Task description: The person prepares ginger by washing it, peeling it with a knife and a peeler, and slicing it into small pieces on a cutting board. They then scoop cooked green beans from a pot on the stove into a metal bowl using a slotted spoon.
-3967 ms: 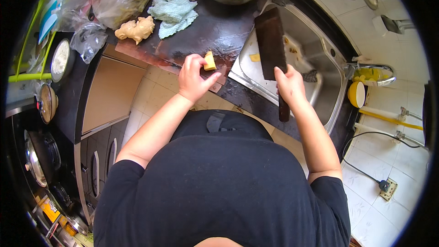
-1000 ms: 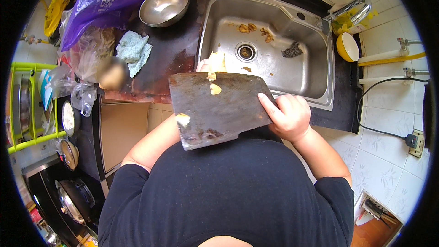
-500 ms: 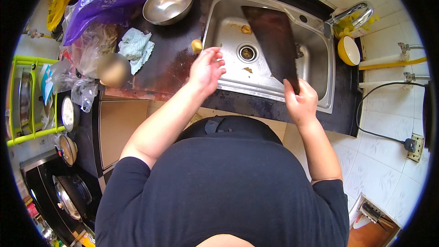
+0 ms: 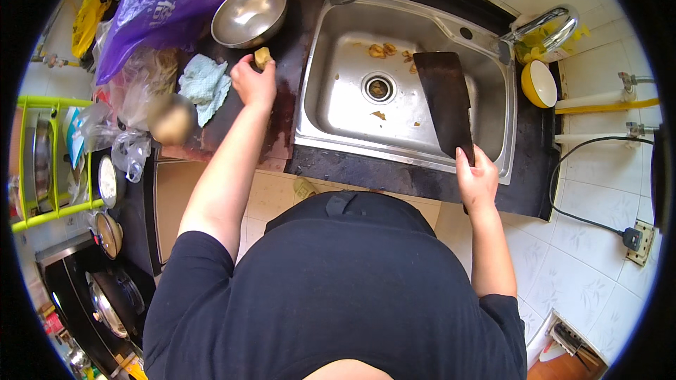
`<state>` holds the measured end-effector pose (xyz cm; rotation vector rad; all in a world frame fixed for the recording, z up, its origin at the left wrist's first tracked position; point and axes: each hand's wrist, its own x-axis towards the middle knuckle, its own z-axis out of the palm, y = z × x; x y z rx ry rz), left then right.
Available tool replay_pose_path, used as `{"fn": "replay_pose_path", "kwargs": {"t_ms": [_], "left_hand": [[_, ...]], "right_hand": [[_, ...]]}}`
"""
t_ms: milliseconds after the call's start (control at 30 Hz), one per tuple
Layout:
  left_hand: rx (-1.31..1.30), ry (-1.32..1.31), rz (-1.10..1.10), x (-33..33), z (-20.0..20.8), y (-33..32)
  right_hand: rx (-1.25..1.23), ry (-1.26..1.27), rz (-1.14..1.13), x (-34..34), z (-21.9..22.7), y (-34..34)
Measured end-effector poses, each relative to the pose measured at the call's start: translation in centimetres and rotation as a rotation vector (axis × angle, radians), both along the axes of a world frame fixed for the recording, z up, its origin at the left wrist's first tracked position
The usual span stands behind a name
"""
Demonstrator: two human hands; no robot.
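My left hand pinches a small pale-yellow chunk with brownish skin, which looks like ginger, over the dark counter just below a steel bowl. In my right hand is the handle end of a cleaver. Its broad dark blade points away from me, over the right part of the steel sink. Brown-yellow scraps lie in the sink around the drain.
Left of my left hand are a crumpled pale-blue cloth, a purple bag and clear plastic bags. A chrome faucet and a yellow bowl stand right of the sink. A green rack is at far left.
My left hand has taken hold of the ginger-like chunk from the counter by the sink and moved left toward the bowl. The cleaver has shifted right and toward me.
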<state>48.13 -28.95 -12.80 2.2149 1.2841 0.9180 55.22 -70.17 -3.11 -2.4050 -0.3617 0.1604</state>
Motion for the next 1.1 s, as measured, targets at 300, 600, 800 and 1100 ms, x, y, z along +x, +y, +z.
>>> {"fn": "replay_pose_path", "kwargs": {"t_ms": [300, 600, 800, 1100], "left_hand": [[-0.184, 0.083, -0.325, 4.4, 0.5, -2.7], [-1.539, -0.348, -0.725, 13.3, 4.1, -21.4], [-1.824, -0.457, -0.913, 19.2, 6.7, -25.7], [-1.697, -0.328, -0.960, 25.5, 5.9, -30.3]], "right_hand": [[-0.047, 0.117, -0.078, 7.2, -1.5, -4.7], [-0.243, 0.181, 0.127, 25.1, 0.1, -2.1], [-0.304, 0.050, 0.207, 27.3, -3.1, -1.8], [-0.152, 0.325, 0.068, 21.6, -7.5, -5.6]]}}
